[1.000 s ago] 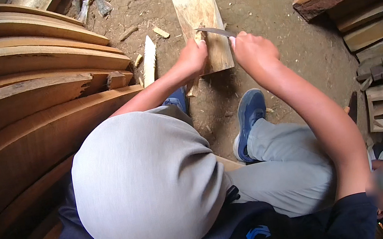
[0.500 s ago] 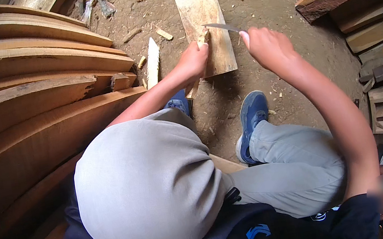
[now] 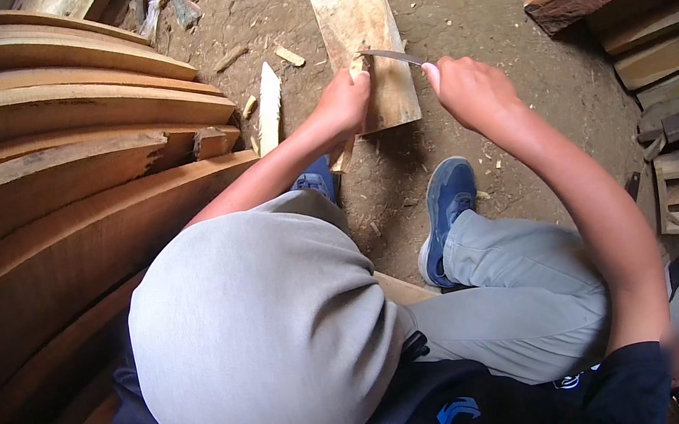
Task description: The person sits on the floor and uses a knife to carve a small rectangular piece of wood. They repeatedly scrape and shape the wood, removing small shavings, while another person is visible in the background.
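Clutching a rough, pale stick [image 3: 357,65] in the left grip [image 3: 344,104], wrapped firmly round its length, with a short splintery end poking up past the thumb. Holding a knife [image 3: 393,56] in the right grip [image 3: 475,88], curled tight round a handle hidden from view. Pointing a slim, grey, slightly curved metal blade leftward, tip at the upper end of the stick; impossible to tell whether touching or just above. Holding the stick over the left side of a wooden block [image 3: 395,103], flat-faced, roughly rectangular, pale tan with darker grain and blotches. Working above a floor [image 3: 506,90] of packed brown earth, rough and scattered with chips. Surrounded by more wood: left of the block, a flat whitish strip [image 3: 269,104] with a ragged, splintered edge; farther left, a row of long sawn boards [image 3: 86,105], smooth-faced and orange-brown, bent-looking toward the rim.
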### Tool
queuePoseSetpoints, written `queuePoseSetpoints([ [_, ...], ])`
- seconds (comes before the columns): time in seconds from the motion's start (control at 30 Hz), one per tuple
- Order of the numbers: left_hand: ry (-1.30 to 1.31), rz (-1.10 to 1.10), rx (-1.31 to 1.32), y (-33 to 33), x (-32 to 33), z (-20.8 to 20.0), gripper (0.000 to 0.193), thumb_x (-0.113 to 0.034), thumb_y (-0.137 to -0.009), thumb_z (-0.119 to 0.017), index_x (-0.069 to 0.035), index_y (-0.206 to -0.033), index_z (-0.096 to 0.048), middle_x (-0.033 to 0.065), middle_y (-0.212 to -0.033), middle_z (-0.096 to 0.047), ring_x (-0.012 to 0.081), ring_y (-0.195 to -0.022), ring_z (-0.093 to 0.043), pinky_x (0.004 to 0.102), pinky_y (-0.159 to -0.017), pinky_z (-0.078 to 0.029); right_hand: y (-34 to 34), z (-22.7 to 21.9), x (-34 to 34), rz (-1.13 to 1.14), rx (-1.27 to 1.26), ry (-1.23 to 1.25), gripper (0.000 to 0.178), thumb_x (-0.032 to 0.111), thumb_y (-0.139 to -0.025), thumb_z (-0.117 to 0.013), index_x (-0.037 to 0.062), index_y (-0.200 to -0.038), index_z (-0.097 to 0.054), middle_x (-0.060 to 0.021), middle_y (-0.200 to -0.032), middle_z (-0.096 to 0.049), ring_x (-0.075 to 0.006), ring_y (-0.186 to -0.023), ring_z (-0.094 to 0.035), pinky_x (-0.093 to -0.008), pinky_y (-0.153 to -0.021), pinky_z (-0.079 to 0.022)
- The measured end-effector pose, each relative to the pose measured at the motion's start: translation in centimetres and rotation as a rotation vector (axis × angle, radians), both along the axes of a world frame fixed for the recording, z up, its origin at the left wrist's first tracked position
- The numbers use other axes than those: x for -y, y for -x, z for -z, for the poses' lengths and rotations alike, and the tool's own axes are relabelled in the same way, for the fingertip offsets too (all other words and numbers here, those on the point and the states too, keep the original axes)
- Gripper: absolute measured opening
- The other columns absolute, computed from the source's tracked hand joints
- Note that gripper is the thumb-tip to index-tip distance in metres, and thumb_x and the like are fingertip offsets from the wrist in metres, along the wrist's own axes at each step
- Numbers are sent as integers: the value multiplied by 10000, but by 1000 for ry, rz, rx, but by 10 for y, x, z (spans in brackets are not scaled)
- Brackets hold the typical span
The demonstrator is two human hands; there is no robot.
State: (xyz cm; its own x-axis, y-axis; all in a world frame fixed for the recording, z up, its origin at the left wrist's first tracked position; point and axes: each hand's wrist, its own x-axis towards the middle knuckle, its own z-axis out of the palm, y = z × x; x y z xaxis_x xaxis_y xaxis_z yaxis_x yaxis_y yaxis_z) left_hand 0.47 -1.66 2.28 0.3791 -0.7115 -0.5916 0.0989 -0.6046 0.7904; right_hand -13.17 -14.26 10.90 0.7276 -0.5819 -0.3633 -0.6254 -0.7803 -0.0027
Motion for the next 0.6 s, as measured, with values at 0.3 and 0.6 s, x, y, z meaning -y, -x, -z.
queuePoseSetpoints([
  [0.3,25,33,165,-1,1,35,321,-346,-963,-382,-28,-949,-425,44,-671,-456,153,-486,-460,329,-433,-437,-7,8,-6,10,-41,36,472,381,-983,-360,14,-898,-645,-219,-855,-672,-379,-809,-666,-462,-690,-536],
  [0.6,-5,78,120,18,-3,12,327,-339,-946,-411,-17,-957,-464,58,-668,-482,171,-487,-482,344,-436,-444,-25,21,-12,167,-154,145,338,289,-962,-417,36,-996,-640,-178,-934,-690,-302,-878,-685,-394,-688,-566],
])
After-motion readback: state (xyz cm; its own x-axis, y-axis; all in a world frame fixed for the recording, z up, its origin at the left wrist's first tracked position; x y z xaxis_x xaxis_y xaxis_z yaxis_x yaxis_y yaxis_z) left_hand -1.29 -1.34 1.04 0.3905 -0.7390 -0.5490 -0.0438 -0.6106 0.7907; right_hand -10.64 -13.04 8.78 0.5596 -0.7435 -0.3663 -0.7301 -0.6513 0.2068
